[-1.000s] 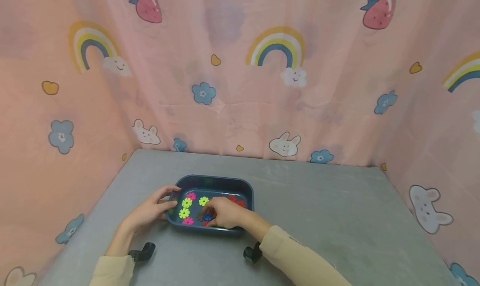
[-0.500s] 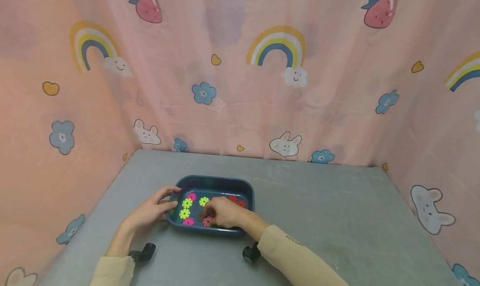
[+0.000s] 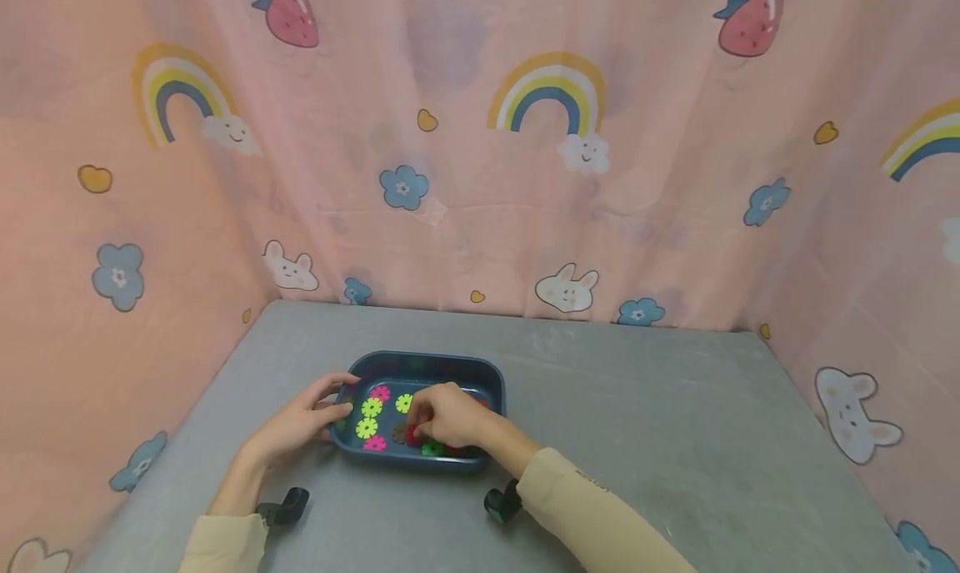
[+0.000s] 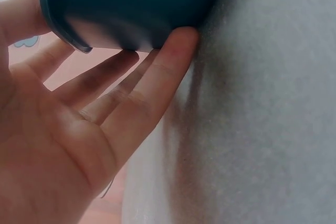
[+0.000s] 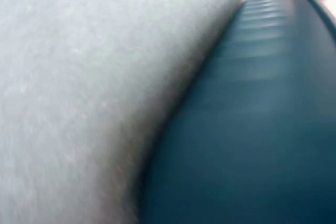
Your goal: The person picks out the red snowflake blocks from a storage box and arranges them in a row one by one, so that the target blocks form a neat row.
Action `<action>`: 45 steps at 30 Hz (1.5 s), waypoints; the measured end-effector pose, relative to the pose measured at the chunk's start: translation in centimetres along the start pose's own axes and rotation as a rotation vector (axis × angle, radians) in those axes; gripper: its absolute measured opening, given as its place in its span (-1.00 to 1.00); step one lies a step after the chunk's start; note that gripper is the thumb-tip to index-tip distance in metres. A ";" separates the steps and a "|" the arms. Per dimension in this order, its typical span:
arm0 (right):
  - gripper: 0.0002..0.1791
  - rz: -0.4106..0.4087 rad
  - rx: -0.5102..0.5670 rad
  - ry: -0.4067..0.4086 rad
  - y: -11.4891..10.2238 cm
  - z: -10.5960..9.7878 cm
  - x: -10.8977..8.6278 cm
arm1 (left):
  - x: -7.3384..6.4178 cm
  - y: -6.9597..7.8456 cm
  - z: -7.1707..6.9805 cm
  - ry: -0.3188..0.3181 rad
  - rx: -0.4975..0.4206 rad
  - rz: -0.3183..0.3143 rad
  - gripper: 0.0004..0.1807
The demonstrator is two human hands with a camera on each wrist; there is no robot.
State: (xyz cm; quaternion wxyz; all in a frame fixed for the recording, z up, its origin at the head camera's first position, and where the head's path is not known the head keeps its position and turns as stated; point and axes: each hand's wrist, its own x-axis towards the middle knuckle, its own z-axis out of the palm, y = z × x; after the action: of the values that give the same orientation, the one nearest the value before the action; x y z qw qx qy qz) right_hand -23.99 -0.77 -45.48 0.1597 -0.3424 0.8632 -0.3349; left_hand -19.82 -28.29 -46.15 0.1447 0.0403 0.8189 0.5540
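Observation:
A dark blue tray [image 3: 408,462] stands on the grey table, with small notched flower-shaped plastic discs inside. My left hand [image 3: 300,416] holds its left end; in the left wrist view, fingers [image 4: 142,95] lie against the outer wall of the tray [image 4: 131,9]. Inside the tray, my right hand [image 3: 450,416] pinches a red flower-shaped disc [image 3: 412,436] at its fingertips. A brown disc [image 3: 400,434] lies just left of those fingertips, a green one [image 3: 432,448] below the hand. Only the tray's outer side [image 5: 236,129] fills the right wrist view, the right hand being out of it.
Along the tray's left side lie yellow discs [image 3: 371,407] and pink discs [image 3: 375,444]. Another yellow disc [image 3: 403,403] is near the middle. Red discs at the right are mostly hidden by the hand. A pink patterned curtain [image 3: 480,223] closes off the table's back and sides.
The blue disc seen by the right fingertips a second ago is out of sight; a red one is there now. The right hand has shifted slightly, exposing the green disc. The left hand stays put.

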 end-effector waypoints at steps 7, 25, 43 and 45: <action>-0.90 -0.003 0.029 0.052 -0.8 -1.5 -1.0 | -0.1 0.2 0.0 0.021 0.015 -0.016 -0.45; -0.95 0.010 0.179 0.209 -0.1 -6.8 -4.9 | 0.0 0.0 0.0 0.022 -0.005 0.018 -0.47; -0.90 0.164 0.287 0.502 4.5 -10.7 -7.6 | 0.0 0.0 0.1 0.019 0.024 0.002 -0.46; -0.90 0.183 0.289 0.521 5.4 -10.6 -7.6 | 0.0 0.0 0.1 0.023 0.023 -0.004 -0.47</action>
State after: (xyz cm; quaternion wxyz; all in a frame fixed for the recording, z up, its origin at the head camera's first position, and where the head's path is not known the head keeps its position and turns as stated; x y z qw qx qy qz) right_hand -26.58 12.43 -41.14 0.0095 -0.1398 0.8458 -0.5148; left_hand -19.82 -28.24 -46.20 0.1361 0.0341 0.8268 0.5447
